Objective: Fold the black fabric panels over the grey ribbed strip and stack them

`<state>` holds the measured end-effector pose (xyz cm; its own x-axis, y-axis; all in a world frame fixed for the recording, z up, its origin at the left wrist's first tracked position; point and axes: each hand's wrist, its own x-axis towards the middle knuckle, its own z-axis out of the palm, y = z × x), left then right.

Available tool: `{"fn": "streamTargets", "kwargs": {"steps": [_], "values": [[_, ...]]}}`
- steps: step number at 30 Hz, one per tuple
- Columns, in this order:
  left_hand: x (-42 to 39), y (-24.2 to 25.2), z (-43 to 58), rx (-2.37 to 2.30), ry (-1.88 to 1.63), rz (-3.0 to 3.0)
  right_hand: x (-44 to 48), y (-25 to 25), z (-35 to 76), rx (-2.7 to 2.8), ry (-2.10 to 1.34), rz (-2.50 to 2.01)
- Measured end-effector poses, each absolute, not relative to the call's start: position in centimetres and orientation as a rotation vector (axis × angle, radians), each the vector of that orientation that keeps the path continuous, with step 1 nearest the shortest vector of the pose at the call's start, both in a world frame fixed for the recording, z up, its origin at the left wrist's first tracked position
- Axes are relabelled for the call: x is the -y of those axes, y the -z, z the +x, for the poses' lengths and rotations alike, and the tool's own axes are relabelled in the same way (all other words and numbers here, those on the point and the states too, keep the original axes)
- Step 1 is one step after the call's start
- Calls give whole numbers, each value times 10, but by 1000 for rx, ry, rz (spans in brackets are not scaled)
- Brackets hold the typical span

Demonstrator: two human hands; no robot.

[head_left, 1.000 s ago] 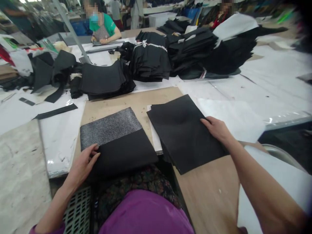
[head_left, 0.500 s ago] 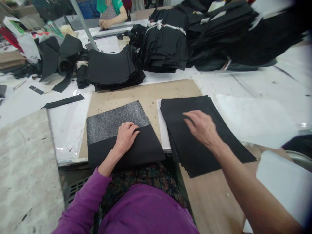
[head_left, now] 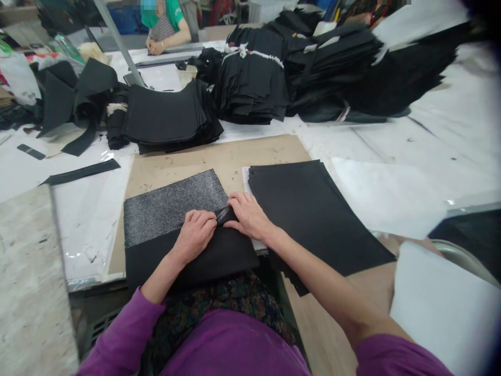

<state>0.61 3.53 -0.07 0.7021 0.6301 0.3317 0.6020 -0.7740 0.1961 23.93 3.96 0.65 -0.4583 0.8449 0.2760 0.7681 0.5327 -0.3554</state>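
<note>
A black fabric sheet lies in front of me, its near end reaching the table's front edge. A speckled grey panel shows beyond the sheet's far edge. My left hand rests on the sheet with its fingers curled and closed at that edge. Beside it, my right hand pinches the right part of the edge, where a small stretch is turned up between the two hands. To the right lies a stack of black sheets under my right forearm; no hand grips it.
Brown board lies beneath the work. Behind it stand a stack of black pieces and a tied black bundle. A metal pole rises at the back left. Across the table is a person in a green sleeve.
My right hand has moved left from above the stack to the black sheet's far edge and closed on it. The edge is now turned up there. The camera view has shifted slightly.
</note>
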Motion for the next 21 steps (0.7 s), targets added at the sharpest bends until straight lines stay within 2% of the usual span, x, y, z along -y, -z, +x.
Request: {"fn": "streamTargets", "kwargs": {"steps": [6, 10, 21], "values": [[-40, 8, 4, -1056, -648, 2854, -43, -12, 233, 2485, -361, -944], [-37, 8, 6, -1280, -761, 2796, -47, -4, 233, 2467, -408, -977], [-35, 5, 12, -1344, -732, 2599, -49, -5, 243, 2463, -346, -1205]]}}
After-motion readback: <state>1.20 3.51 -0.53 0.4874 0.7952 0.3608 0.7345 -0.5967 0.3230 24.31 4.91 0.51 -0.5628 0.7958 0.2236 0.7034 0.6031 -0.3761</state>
